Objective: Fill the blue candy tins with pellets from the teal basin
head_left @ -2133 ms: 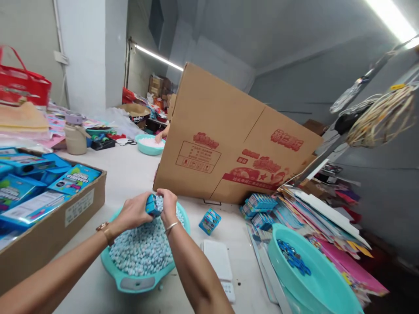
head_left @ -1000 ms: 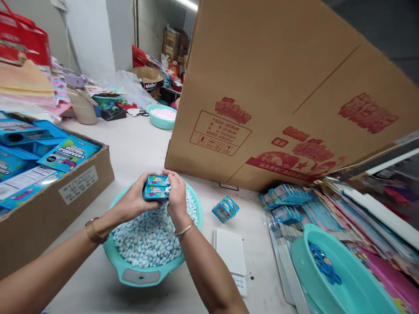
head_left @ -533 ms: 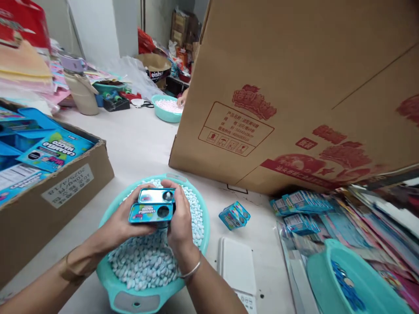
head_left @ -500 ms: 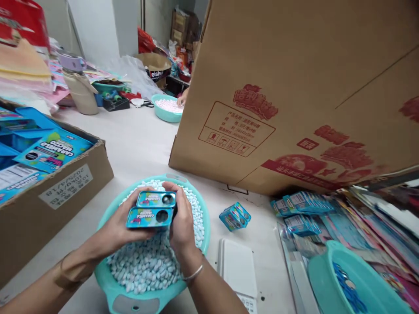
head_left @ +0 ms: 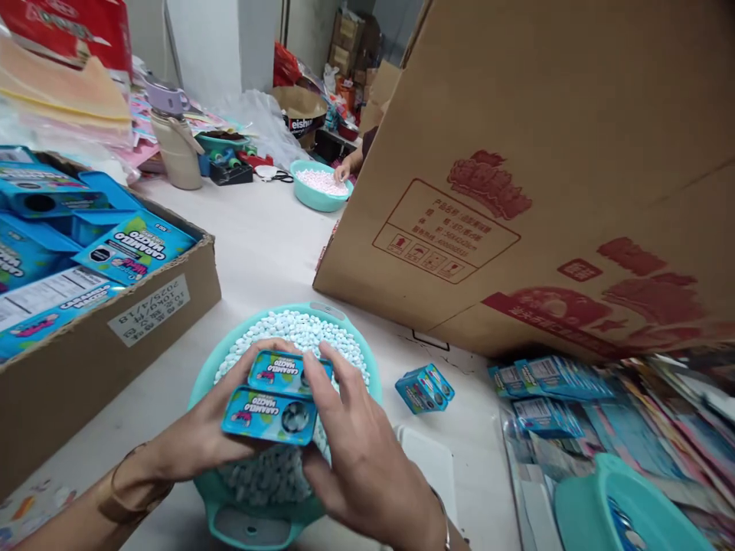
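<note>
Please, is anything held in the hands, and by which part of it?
Yes, two small blue boxes. The left hand holds them around their left end; the fingers of the right hand lie over the right end of the farther box.

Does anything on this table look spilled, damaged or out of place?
No damage or spill stands out: the pale pieces visible near the bowl are inside it. Only the loose blue packs in the open carton look untidy, lying at mixed angles, some tipped over others.
</note>
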Motion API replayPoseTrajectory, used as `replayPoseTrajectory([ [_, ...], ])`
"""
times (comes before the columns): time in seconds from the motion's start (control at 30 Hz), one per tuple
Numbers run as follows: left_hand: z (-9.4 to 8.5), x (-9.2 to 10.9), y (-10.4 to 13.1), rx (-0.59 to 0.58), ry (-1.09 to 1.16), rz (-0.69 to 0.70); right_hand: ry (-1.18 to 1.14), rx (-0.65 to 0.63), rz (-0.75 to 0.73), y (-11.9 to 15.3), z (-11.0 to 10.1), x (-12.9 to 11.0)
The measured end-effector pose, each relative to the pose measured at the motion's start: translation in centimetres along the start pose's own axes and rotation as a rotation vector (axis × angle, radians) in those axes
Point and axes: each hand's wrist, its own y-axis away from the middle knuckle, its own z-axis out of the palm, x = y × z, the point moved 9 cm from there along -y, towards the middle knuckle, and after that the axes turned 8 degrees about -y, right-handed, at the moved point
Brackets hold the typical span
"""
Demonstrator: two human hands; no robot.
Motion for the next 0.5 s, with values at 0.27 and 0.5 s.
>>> replayPoseTrajectory([
  [0.27, 2.2, 7.2, -5.9, 0.163, -0.171, 0.090, 0.208, 0.046, 0.076, -3.2, -7.9, 2.6],
  [0.5, -4.1, 8.4, 4.9, 0.453, -0.084, -0.014, 0.292, 0.387, 0.610, 1.4, -14.6, 20.5],
])
